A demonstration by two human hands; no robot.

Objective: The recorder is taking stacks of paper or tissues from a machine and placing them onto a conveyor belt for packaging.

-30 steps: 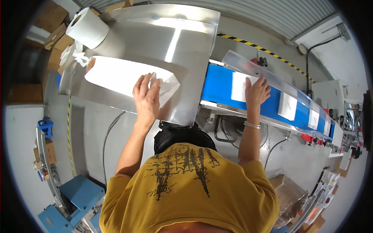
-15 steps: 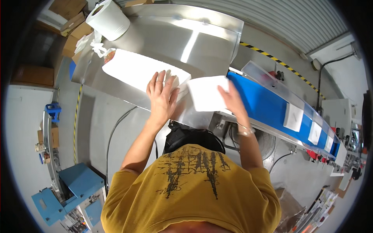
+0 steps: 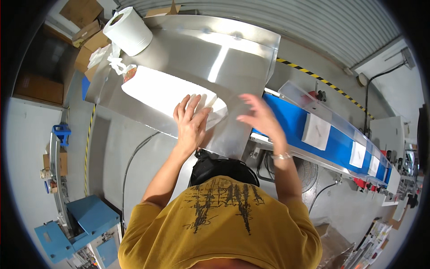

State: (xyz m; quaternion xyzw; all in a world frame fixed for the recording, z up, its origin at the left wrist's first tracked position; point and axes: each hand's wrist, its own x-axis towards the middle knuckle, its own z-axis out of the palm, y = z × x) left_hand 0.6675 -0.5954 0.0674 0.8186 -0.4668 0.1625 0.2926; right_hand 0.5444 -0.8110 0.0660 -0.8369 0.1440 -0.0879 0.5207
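Observation:
My left hand (image 3: 190, 121) rests on the near right part of a long white pile of soft sheets (image 3: 168, 92), its fingers stretched out and slightly spread. Loose sheet edges fan out at the pile's right end, beside that hand's thumb. To the right, my right hand (image 3: 263, 117) hovers with nothing in it, fingers apart, where the metal table (image 3: 179, 45) meets the blue conveyor belt (image 3: 286, 114). A square white sheet (image 3: 317, 131) lies flat on the belt, a short way right of that hand. Farther along lie more white sheets (image 3: 357, 154).
A large white paper roll (image 3: 127, 31) stands at the table's far left, with crumpled white paper (image 3: 116, 62) near it. A clear guard (image 3: 304, 96) runs along the belt's far side. Below the belt is a fan (image 3: 307, 170). Cardboard boxes (image 3: 87, 49) sit beyond the left end.
My right hand has let go of the white sheet, which now appears on the belt, and has drawn slightly back left. The other sheets have travelled right. My left hand stays on the pile.

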